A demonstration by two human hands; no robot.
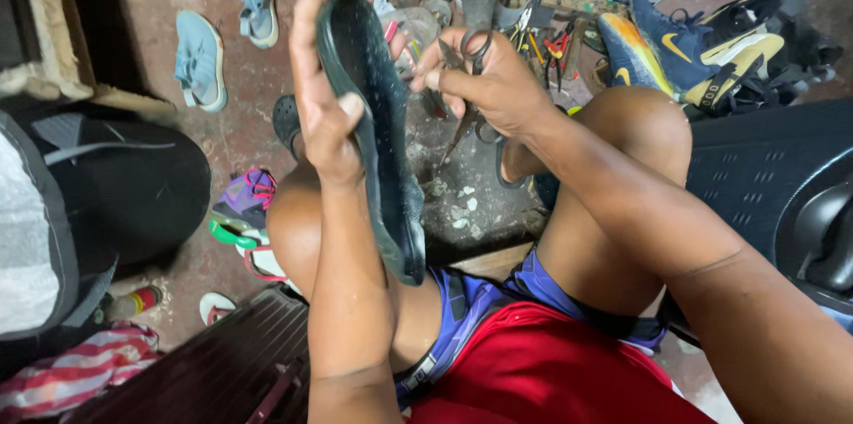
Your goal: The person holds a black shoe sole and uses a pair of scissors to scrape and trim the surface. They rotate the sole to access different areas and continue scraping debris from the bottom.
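Observation:
My left hand (322, 86) grips a dark green-black shoe insole (382, 140), held upright on edge above my left knee. My right hand (484, 77) is closed on a pair of metal scissors (466, 91), fingers through the loops, with the blades pointing down and left toward the insole's edge. The scissor tips sit just right of the insole, and I cannot tell if they touch it. I sit with knees apart, in blue shorts and a red shirt.
Light blue sneakers (200, 55) lie on the reddish floor at upper left. A blue, orange and yellow sports shoe (675, 51) sits upper right beside hand tools (551, 46). A purple-green shoe (242, 206) lies by my left knee. A black plastic chair (773, 175) stands right.

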